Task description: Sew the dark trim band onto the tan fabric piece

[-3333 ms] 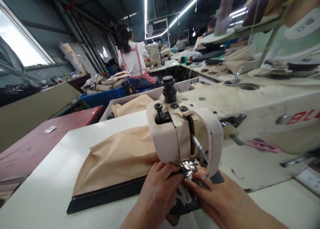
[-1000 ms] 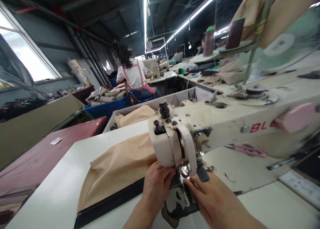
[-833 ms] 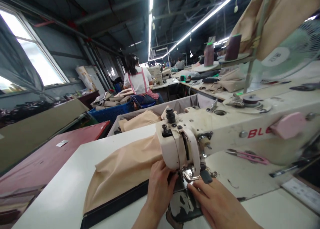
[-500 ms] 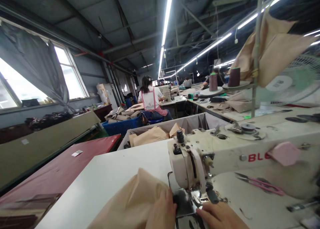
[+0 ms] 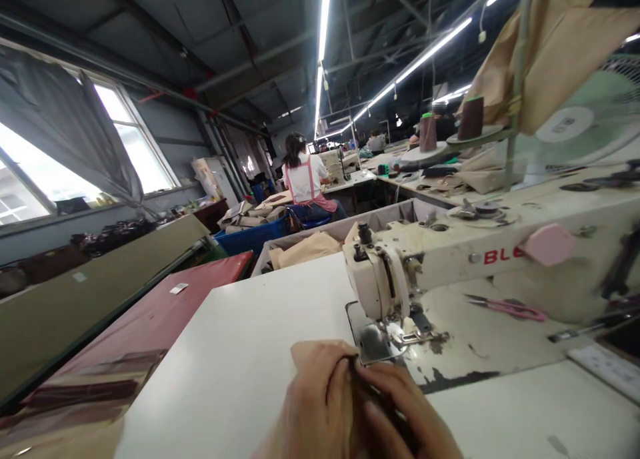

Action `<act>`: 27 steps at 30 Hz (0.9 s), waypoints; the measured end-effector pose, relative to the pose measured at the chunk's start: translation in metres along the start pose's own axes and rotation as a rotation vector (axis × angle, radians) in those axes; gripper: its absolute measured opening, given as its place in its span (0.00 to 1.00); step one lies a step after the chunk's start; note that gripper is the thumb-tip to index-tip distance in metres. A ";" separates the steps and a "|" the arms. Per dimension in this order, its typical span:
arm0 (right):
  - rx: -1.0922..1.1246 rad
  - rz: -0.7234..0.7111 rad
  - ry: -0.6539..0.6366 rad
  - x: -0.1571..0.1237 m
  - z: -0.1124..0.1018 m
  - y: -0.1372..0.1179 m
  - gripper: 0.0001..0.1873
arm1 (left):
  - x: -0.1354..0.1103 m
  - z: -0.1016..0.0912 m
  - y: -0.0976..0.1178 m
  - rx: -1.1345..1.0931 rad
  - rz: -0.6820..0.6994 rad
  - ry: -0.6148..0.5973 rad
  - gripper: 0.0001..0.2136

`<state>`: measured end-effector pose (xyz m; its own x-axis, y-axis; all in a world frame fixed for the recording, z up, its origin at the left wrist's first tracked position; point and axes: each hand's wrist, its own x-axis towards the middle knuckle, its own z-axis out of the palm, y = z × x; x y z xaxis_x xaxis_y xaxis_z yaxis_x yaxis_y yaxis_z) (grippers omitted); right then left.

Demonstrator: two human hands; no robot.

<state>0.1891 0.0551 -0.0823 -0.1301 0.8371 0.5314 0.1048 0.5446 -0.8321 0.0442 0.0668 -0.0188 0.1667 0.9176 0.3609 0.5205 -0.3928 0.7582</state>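
Both hands are together at the bottom middle, in front of the sewing machine (image 5: 385, 279). My left hand (image 5: 315, 399) is closed on a piece of tan fabric (image 5: 320, 349), whose edge shows above the knuckles. My right hand (image 5: 405, 405) grips the same piece from the other side, fingers bent round a dark fold. Most of the piece is hidden by the hands. Just beyond the fingertips lie the metal needle plate (image 5: 373, 342) and the presser foot (image 5: 413, 337), with no fabric under the foot.
Pink-handled thread snips (image 5: 507, 307) lie on the machine bed. Behind the white table (image 5: 240, 332) stands a grey fabric bin (image 5: 350, 229) holding tan pieces. A red-covered table (image 5: 165, 299) is at left. A seated co-worker (image 5: 305, 179) is ahead; thread cones (image 5: 471, 117) stand at right.
The tan fabric has come away from the needle plate toward me and is bunched between the hands. My right hand has moved from beside the presser foot to grip it. The view has shifted.
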 end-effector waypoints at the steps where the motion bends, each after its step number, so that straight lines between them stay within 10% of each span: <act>1: -0.027 0.029 -0.028 0.004 -0.010 -0.005 0.12 | -0.001 -0.004 0.001 -0.032 -0.045 -0.083 0.10; 6: -0.041 0.272 -0.205 0.017 -0.042 -0.019 0.13 | -0.005 -0.015 -0.001 -0.210 -0.212 -0.388 0.11; 13: -0.071 0.331 -0.199 0.012 -0.043 -0.020 0.15 | -0.008 -0.012 -0.002 -0.275 -0.220 -0.425 0.10; 20: -0.510 -0.386 -0.185 0.025 -0.054 -0.073 0.19 | 0.019 -0.055 0.022 -0.161 0.262 -0.237 0.09; 27: -0.452 -0.317 -0.123 0.060 -0.025 -0.087 0.10 | 0.005 -0.070 0.058 0.003 -0.114 -0.337 0.10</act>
<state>0.1967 0.0593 0.0264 -0.3351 0.6314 0.6993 0.4502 0.7594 -0.4698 0.0167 0.0438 0.0648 0.3741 0.9244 0.0740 0.5544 -0.2869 0.7812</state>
